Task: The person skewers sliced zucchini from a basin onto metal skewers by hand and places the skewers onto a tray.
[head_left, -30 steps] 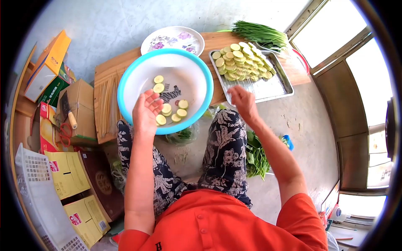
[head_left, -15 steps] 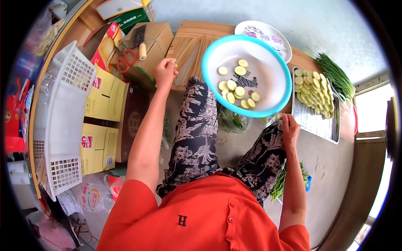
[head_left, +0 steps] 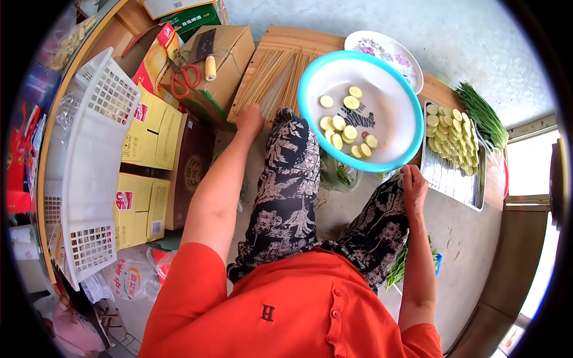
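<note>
My left hand [head_left: 250,121] is closed at the near edge of the wooden board, by the lower ends of many thin bamboo skewers [head_left: 276,74]. Whether a skewer is between its fingers is hidden. Curled up near my right knee, my right hand [head_left: 414,188] sits just below the rim of a blue-rimmed white basin [head_left: 305,101]; what it grips, if anything, cannot be made out. Several round pale-green vegetable slices [head_left: 351,102] lie in the basin. To its right, a metal tray [head_left: 444,179] holds rows of overlapping similar slices [head_left: 452,134].
A cleaver [head_left: 206,51] and red-handled scissors [head_left: 186,80] lie on a cardboard box [head_left: 233,53] at the left. Behind the basin is a white floral plate [head_left: 412,74]. Long green stalks [head_left: 480,113] lie beyond the tray. Yellow boxes [head_left: 152,134] and a white plastic basket [head_left: 89,167] stand left.
My left hand has come down slightly toward me, to the skewers' near ends. My right hand stays by the knee. The whole view has shifted a little; the basin's slices look unchanged.
</note>
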